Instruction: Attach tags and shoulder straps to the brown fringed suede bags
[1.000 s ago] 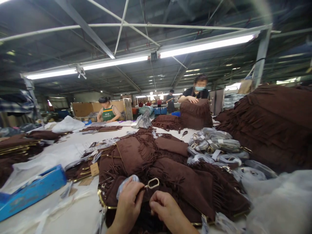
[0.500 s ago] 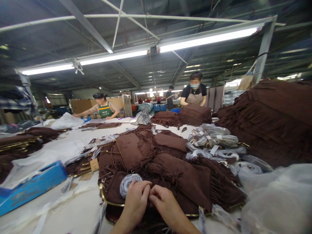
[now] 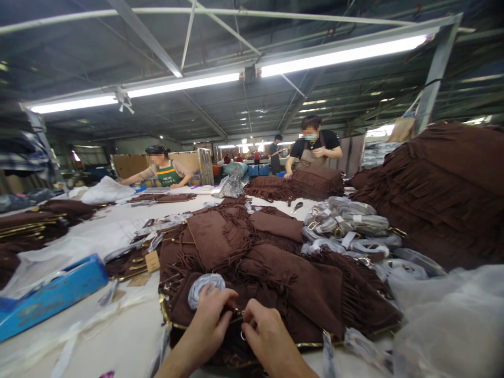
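Dark brown fringed bags with gold zips lie heaped in front of me. My left hand is curled over the nearest bag, thumb and fingers close together on something small that I cannot make out. Beside it my right hand is closed, fingertips pinching a small metal ring that shows below them. A small gap lies between the two hands. A round coil wrapped in greyish plastic sits on the bag, just behind my left fingers and partly hidden by them.
Plastic-wrapped coiled straps with metal clasps are piled to the right, before a tall stack of brown fringed pieces. A blue tape dispenser stands left; clear plastic lies right. Two co-workers work across the table.
My hands have moved slightly apart, and a metal ring now shows under my right fingers. The co-worker opposite has raised one hand toward the chest.
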